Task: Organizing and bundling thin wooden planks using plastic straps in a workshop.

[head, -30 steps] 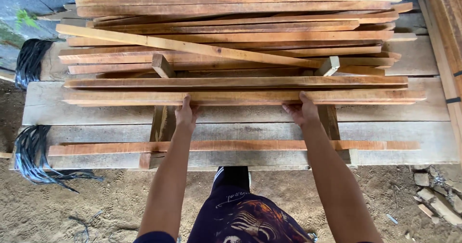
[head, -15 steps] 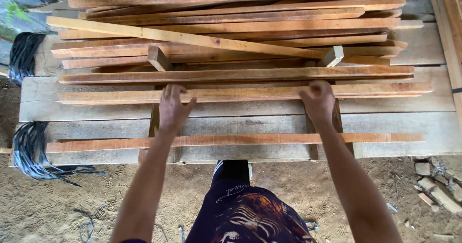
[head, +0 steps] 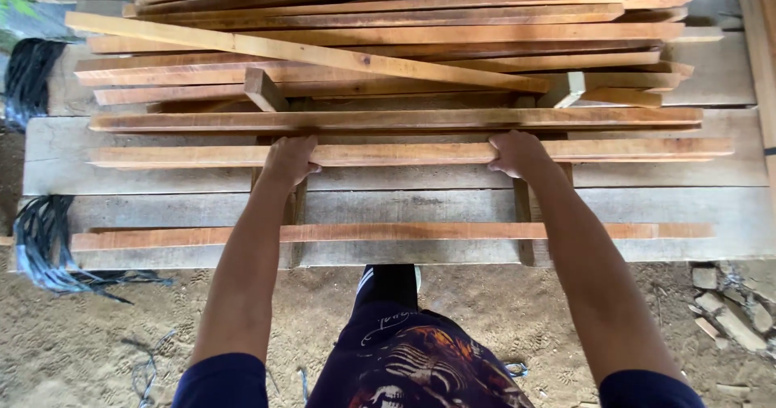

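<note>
Both hands are on the same wood strip (head: pixel 404 153), the long thin reddish one lying second from the front edge of the pile. Its long axis runs straight left-right across the view, i.e. crosswise to the person's arms, w/ the ends sticking out well past both hands.

Left hand (head: pixel 288 161) sits approx a third of the way in from the strip's left end, right hand (head: pixel 517 154) about the same on the other side, so the grip is pretty much symmetric and neither hand is nearer than the other. Fingers on both hands are curled over the strip's far edge, pressed together rather than spread, knuckles up. Can't tell where the thumbs are, prob underneath on the near edge but they're hidden.

The strip rests on two short cross pieces, one by each hand, above the wide grey planks (head: pixel 404 208) that make up the base. Right behind it, just beside the fingertips, is another strip (head: pixel 396 119) parallel to it, and then the messier stack, incl. one pale strip (head: pixel 307 55) lying diagonal over the rest. Nearer the person there's a lone strip (head: pixel 364 233), also parallel, well apart from the hands.

Black strapping bundle (head: pixel 44 242) hangs off the left side, sandy ground (head: pixel 97 343) below.
</note>
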